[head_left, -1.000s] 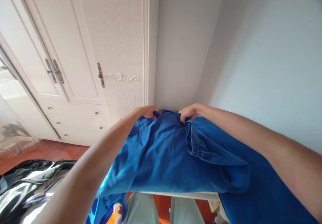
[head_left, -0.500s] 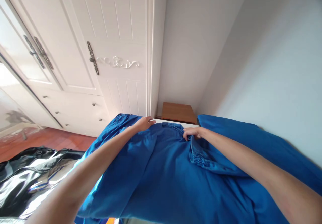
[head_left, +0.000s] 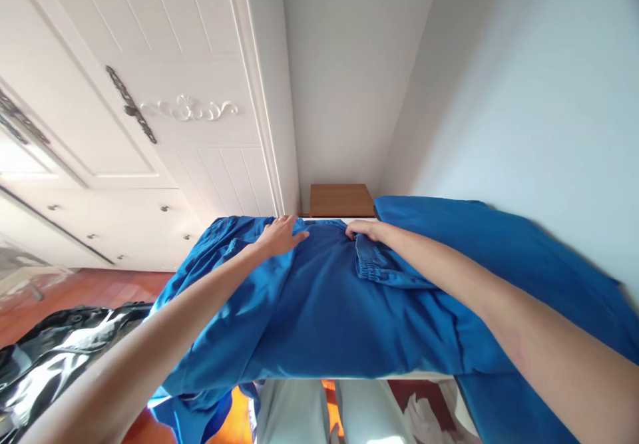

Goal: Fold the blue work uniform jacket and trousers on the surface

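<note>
A blue garment (head_left: 324,304) lies spread over a raised surface in front of me, its elastic-gathered cuff folded over on the right. My left hand (head_left: 282,234) rests on the cloth near the far edge, thumb apart from the fingers, nothing gripped. Near the far edge too, just right of centre, my right hand (head_left: 363,229) has its fingers curled round a bunch of the blue garment beside the cuff. A blue pillow-like piece (head_left: 459,231) lies right of that hand, against the wall.
White wardrobe doors (head_left: 210,84) stand at the left, with a brown wooden top (head_left: 341,200) beyond the far edge. Dark and shiny bags (head_left: 74,344) lie low at the left. A pale wall (head_left: 539,98) rises at the right. My legs (head_left: 294,411) show below.
The view has shifted, bringing my legs and the near edge of the garment into sight. My left hand is now spread flatter on the cloth; my right hand still grips it.
</note>
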Tool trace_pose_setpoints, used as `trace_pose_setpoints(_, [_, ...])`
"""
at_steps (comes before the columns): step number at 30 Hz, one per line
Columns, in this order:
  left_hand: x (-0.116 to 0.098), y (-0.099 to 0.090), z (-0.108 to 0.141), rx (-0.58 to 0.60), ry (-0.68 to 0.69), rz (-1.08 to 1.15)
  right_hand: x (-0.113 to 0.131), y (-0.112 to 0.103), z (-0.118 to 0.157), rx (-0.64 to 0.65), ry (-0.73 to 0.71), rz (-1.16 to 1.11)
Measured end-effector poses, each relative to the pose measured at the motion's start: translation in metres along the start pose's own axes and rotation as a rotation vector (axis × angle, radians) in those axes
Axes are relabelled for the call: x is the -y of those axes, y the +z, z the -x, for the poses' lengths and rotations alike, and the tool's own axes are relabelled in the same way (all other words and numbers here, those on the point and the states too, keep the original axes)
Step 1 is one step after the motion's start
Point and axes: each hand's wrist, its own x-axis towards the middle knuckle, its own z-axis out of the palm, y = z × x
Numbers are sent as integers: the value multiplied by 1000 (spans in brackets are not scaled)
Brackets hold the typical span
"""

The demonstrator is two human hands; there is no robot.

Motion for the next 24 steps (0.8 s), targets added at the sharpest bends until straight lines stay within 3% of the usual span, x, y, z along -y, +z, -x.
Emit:
trace_pose_setpoints(3, [-10, 11, 14, 75, 94, -7, 12, -9, 18, 104, 4, 33])
trace_pose_setpoints(7, [-9, 35, 21, 149, 47, 12, 25, -33, 66, 92, -130, 77])
trace_pose_setpoints(9, [-4, 48, 22, 116, 31, 40, 13, -39, 98, 94, -228, 186])
trace_pose_setpoints(12, [3, 65, 23, 34, 47, 77, -24, -31, 141, 108, -393, 520])
trace_pose_setpoints(14, [6, 72, 25, -18, 61, 113, -46, -23, 157, -31, -459, 635])
trace_pose_setpoints(17, [8, 76, 27, -64, 54, 180, -58, -29, 159, -336, -424, 470])
trace_pose_setpoints(21, [8, 75, 27, -54, 49, 208, -53, -77, 137, -573, -265, 266])
trace_pose_setpoints(24, [9, 76, 27, -57, 47, 220, -62, -104, 120, -623, -90, 209])
